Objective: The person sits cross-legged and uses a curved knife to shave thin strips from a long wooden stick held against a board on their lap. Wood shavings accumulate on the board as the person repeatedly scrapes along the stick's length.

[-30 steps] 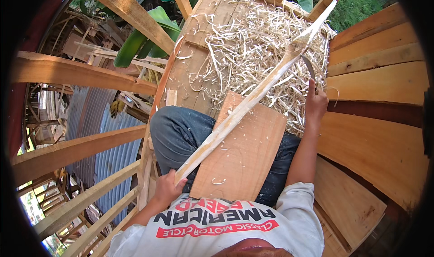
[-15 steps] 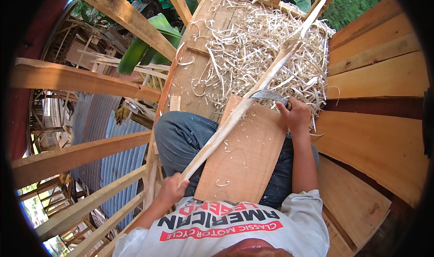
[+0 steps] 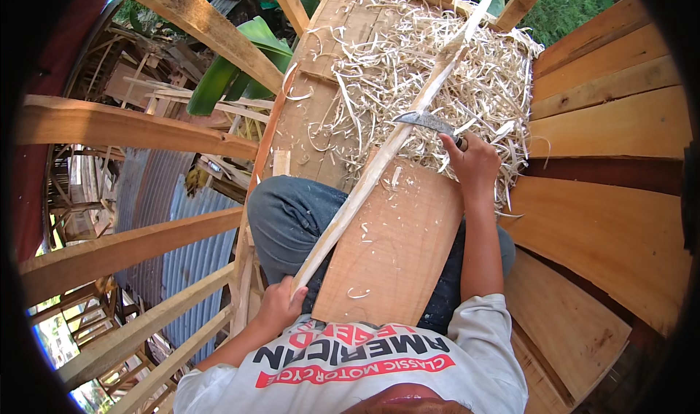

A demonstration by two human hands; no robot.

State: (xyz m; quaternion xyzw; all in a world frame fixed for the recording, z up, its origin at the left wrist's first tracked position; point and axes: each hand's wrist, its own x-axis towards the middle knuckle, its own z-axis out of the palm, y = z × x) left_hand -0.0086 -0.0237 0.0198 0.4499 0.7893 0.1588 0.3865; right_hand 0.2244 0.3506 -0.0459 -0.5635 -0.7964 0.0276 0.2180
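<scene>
A long, pale wooden stick [image 3: 364, 186] runs slantwise from my lap to the far right, its surface whittled in facets. My left hand [image 3: 279, 305] is closed around its near end. In my right hand [image 3: 475, 164] I grip the dark handle of a curved knife [image 3: 425, 121], whose grey blade lies across the stick beyond its middle. Beneath the stick, a flat wooden board [image 3: 397, 246] rests across my legs, with a few small shavings on it. Most of the knife's handle is hidden by my fingers.
A thick heap of curled shavings [image 3: 474, 79] covers much of the plank floor [image 3: 321, 133] ahead. Wooden slats [image 3: 146, 126] rail off the left side; wide planks [image 3: 609, 232] wall the right. Corrugated metal sheets [image 3: 193, 228] and a green leaf [image 3: 244, 68] show beyond the rails.
My right hand and the knife have moved farther away along the stick. The stick's far end has swung left, while my left hand keeps its grip nearly in place.
</scene>
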